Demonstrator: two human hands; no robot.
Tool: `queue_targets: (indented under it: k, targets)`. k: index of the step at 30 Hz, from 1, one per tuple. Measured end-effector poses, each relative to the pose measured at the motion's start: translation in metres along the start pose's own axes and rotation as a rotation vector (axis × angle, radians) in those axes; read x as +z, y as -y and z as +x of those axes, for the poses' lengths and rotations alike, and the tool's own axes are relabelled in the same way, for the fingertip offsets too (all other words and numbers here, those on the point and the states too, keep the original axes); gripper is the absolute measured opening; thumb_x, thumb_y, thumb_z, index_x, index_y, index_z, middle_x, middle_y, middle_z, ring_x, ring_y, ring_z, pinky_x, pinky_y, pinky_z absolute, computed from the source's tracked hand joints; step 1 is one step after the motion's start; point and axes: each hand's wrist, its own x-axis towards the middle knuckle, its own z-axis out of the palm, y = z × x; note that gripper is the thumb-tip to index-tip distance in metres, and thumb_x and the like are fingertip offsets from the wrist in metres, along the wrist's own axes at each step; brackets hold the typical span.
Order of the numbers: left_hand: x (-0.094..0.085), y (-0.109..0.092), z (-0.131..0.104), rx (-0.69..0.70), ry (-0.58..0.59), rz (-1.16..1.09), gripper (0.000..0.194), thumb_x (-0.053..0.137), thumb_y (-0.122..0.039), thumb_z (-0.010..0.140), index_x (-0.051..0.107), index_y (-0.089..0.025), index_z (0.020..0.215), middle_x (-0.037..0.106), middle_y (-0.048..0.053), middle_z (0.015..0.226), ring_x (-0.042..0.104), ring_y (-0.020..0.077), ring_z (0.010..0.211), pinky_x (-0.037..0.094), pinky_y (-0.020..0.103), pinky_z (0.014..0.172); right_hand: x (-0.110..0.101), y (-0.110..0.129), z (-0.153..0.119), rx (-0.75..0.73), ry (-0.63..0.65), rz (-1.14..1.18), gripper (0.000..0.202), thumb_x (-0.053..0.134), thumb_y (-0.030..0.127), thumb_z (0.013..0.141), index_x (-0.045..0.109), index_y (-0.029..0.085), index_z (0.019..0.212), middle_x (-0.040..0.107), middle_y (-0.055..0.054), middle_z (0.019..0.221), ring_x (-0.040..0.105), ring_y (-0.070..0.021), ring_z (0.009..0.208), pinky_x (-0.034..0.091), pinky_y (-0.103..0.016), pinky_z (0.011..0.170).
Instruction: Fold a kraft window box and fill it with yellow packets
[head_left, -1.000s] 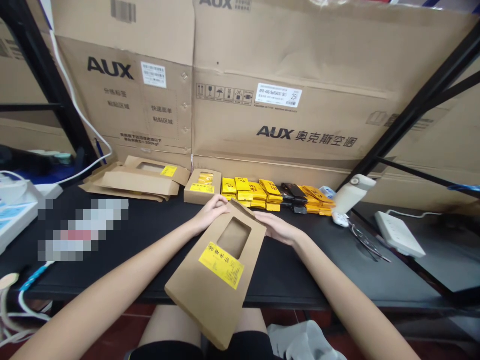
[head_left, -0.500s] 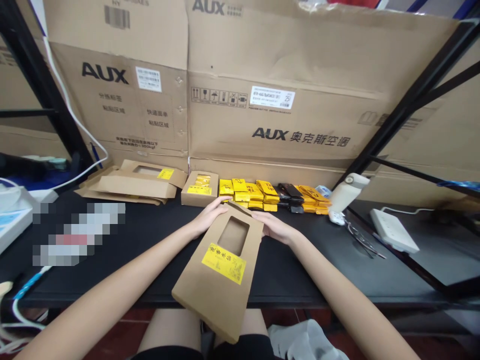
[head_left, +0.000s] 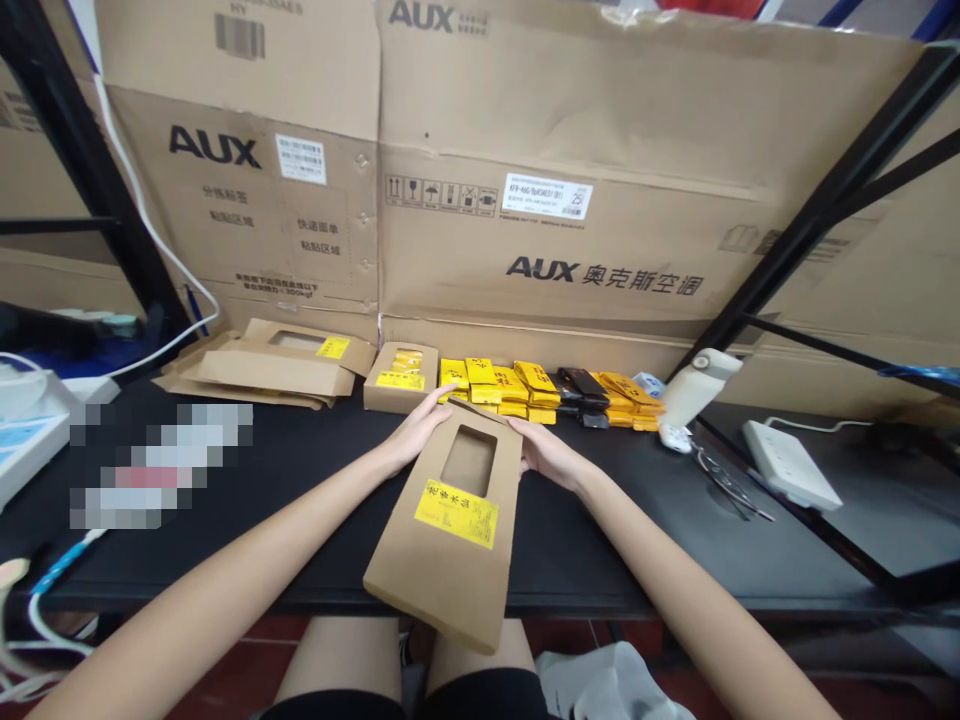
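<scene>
A brown cardboard box with a cut-out window and a yellow label is held between both hands, its near end hanging over the table's front edge. My left hand grips the far left corner, fingers along the top end. On the far right side my right hand holds the box, its fingers partly hidden behind it. Just beyond the hands stand yellow packets in a row. A second box with yellow packets showing in its window sits behind my left hand.
Flattened brown boxes lie at the back left. Black packets and orange packets continue the row. A white bottle, glasses and a white device are on the right. Large cardboard stands behind.
The held box has turned slightly, its near end swinging right and up a little. Both hands still hold it near the far end.
</scene>
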Motion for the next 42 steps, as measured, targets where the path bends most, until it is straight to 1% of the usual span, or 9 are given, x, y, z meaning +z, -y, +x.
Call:
queue_targets:
  k: [5, 8, 12, 18, 24, 30, 34, 37, 42]
  targets:
    - [0.0010, -0.0042, -0.0015, 0.072, 0.061, 0.011, 0.046, 0.047, -0.040, 0.088, 0.051, -0.025, 0.132, 0.049, 0.006, 0.144, 0.044, 0.0268, 0.132, 0.033, 0.039, 0.109, -0.0035, -0.0019, 0.0022, 0.020, -0.014, 0.000, 0.046, 0.049, 0.044, 0.090, 0.054, 0.019, 0.128, 0.070, -0.011, 0.103, 0.067, -0.0164, 0.070, 0.056, -0.027, 0.053]
    - [0.0017, -0.0055, -0.0017, 0.099, 0.076, 0.031, 0.037, 0.045, -0.042, 0.089, 0.058, -0.023, 0.117, 0.057, 0.007, 0.135, 0.049, 0.0273, 0.126, 0.034, 0.041, 0.108, -0.0042, -0.0022, 0.0031, 0.029, -0.021, 0.017, 0.046, 0.048, 0.044, 0.090, 0.053, 0.020, 0.129, 0.069, -0.011, 0.109, 0.068, -0.0174, 0.076, 0.055, -0.026, 0.052]
    - [0.0029, -0.0061, -0.0022, 0.096, 0.069, 0.046, 0.030, 0.045, -0.041, 0.088, 0.058, -0.021, 0.107, 0.061, 0.007, 0.123, 0.052, 0.0265, 0.120, 0.036, 0.040, 0.105, -0.0039, -0.0016, 0.0029, 0.040, -0.018, 0.018, 0.045, 0.048, 0.043, 0.090, 0.054, 0.018, 0.127, 0.068, -0.012, 0.111, 0.068, -0.0174, 0.077, 0.054, -0.024, 0.050]
    - [0.0042, -0.0065, -0.0032, 0.039, 0.056, 0.028, 0.027, 0.045, -0.043, 0.088, 0.055, -0.022, 0.102, 0.061, 0.005, 0.114, 0.055, 0.0259, 0.110, 0.041, 0.039, 0.097, -0.0033, -0.0006, 0.0022, 0.050, -0.018, 0.008, 0.043, 0.047, 0.043, 0.091, 0.056, 0.017, 0.124, 0.070, -0.011, 0.101, 0.067, -0.0167, 0.074, 0.055, -0.024, 0.052]
    - [0.0047, -0.0045, -0.0022, -0.012, 0.032, -0.023, 0.024, 0.050, -0.045, 0.085, 0.050, -0.023, 0.096, 0.061, 0.003, 0.103, 0.057, 0.0237, 0.100, 0.043, 0.035, 0.089, -0.0031, -0.0009, 0.0006, 0.008, 0.054, -0.004, 0.043, 0.047, 0.042, 0.091, 0.054, 0.019, 0.127, 0.069, -0.010, 0.103, 0.066, -0.0147, 0.072, 0.055, -0.024, 0.057]
    - [0.0038, -0.0027, -0.0021, 0.015, 0.024, -0.009, 0.023, 0.050, -0.044, 0.086, 0.052, -0.022, 0.095, 0.060, 0.003, 0.104, 0.056, 0.0234, 0.102, 0.043, 0.035, 0.088, -0.0007, -0.0007, -0.0016, -0.014, 0.044, -0.011, 0.047, 0.047, 0.047, 0.091, 0.053, 0.021, 0.130, 0.069, -0.010, 0.103, 0.066, -0.0152, 0.072, 0.055, -0.026, 0.057]
    - [0.0032, -0.0019, -0.0014, 0.038, 0.009, 0.001, 0.021, 0.050, -0.042, 0.085, 0.053, -0.022, 0.093, 0.061, 0.002, 0.102, 0.057, 0.0231, 0.099, 0.044, 0.035, 0.087, 0.0006, -0.0009, -0.0014, -0.018, 0.023, -0.018, 0.044, 0.051, 0.045, 0.090, 0.057, 0.020, 0.126, 0.070, -0.009, 0.095, 0.066, -0.0160, 0.074, 0.056, -0.026, 0.059]
    - [0.0028, -0.0020, -0.0016, 0.030, 0.005, 0.011, 0.021, 0.050, -0.043, 0.085, 0.053, -0.023, 0.092, 0.061, 0.002, 0.098, 0.057, 0.0224, 0.094, 0.045, 0.034, 0.084, 0.0008, -0.0019, -0.0007, -0.025, 0.016, -0.013, 0.042, 0.051, 0.044, 0.090, 0.059, 0.019, 0.122, 0.070, -0.008, 0.089, 0.065, -0.0145, 0.068, 0.056, -0.027, 0.061]
    - [0.0020, -0.0032, -0.0015, 0.041, -0.014, 0.044, 0.019, 0.051, -0.040, 0.083, 0.055, -0.022, 0.090, 0.061, 0.002, 0.096, 0.057, 0.0233, 0.095, 0.043, 0.035, 0.087, 0.0005, -0.0037, 0.0001, -0.024, -0.003, 0.002, 0.040, 0.053, 0.042, 0.089, 0.061, 0.018, 0.120, 0.070, -0.008, 0.091, 0.065, -0.0145, 0.068, 0.056, -0.028, 0.062]
